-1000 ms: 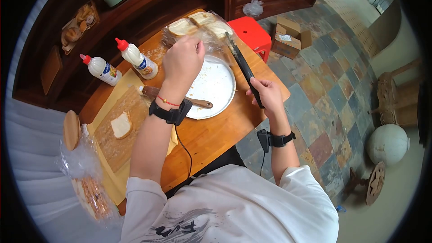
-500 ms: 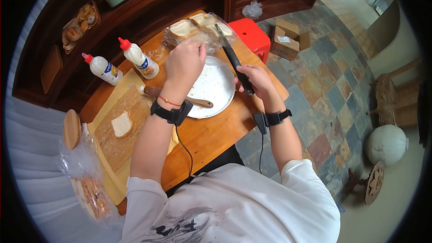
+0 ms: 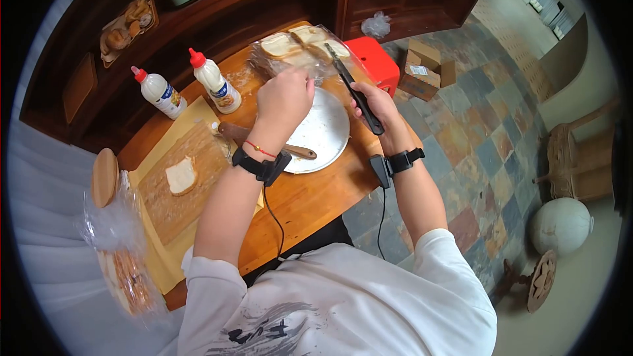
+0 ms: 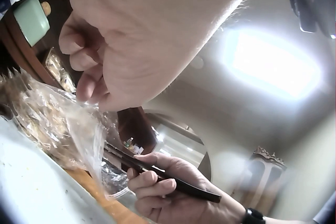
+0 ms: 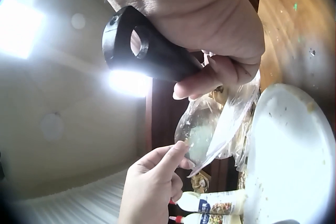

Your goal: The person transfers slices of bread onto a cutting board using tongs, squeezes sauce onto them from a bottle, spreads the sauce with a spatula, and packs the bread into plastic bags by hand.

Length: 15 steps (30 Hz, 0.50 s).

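My left hand (image 3: 283,102) pinches the edge of a clear plastic bag (image 4: 84,132) between thumb and fingers, raising it above the far side of a round white plate (image 3: 326,135). In the right wrist view the film hangs from those fingertips. My right hand (image 3: 379,105) grips a long black utensil (image 3: 364,107) with a round hole near its handle end. Its narrow tip points away, overlapping the bag and the bread slices (image 3: 279,45) behind the plate. A wooden-handled tool (image 3: 303,152) lies partly behind my left wrist, across the plate's rim.
Left, a bread slice (image 3: 181,177) lies on a cutting board (image 3: 158,207) over brown paper. Two red-capped bottles (image 3: 216,86) stand behind it. A bagged loaf (image 3: 132,277) sits at the near left. A red stool (image 3: 374,62) and cardboard box (image 3: 425,69) are beyond the table.
My right hand with the black utensil has moved inward and away from my body, nearer the bag. My left hand stays almost in place. The head view has shifted slightly.
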Tool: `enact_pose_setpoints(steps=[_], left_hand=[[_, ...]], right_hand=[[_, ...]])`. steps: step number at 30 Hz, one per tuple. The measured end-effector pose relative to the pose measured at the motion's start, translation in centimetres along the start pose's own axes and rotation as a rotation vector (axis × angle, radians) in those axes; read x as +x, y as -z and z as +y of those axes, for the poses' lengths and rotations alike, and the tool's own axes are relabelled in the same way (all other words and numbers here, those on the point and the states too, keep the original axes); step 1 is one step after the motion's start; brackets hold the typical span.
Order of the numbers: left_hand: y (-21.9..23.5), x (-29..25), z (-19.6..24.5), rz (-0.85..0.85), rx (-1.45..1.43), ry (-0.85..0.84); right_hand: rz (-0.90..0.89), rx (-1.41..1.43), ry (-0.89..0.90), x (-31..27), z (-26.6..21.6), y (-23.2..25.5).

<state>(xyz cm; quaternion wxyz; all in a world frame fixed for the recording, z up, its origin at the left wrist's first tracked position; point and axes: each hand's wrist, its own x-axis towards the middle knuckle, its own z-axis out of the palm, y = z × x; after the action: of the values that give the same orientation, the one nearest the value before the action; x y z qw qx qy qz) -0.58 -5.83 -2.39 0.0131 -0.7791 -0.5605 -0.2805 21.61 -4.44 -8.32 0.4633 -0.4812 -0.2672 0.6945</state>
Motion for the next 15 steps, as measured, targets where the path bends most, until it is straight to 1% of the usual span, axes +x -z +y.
enact_pose_setpoints(steps=[3, 5, 12, 13, 15], left_hand=[[-0.2, -0.1, -0.3, 0.013, -0.015, -0.008], [-0.3, -0.1, -0.5, 0.022, -0.028, -0.014], [-0.3, 0.3, -0.6, 0.032, -0.017, -0.023], [-0.3, 0.4, -0.5, 0.038, -0.007, -0.036], [-0.2, 0.4, -0.4, 0.036, -0.008, -0.03]], right_hand=[[-0.004, 0.026, -0.003, -0.7, 0.0, 0.0], [-0.055, 0.155, -0.029, -0.7, 0.2, 0.8], [-0.211, 0.153, -0.021, -4.4, 0.6, 2.2], [-0.21, 0.151, -0.021, -5.0, 0.6, 2.3], [-0.157, 0.06, -0.019, -6.3, 0.7, 2.6]])
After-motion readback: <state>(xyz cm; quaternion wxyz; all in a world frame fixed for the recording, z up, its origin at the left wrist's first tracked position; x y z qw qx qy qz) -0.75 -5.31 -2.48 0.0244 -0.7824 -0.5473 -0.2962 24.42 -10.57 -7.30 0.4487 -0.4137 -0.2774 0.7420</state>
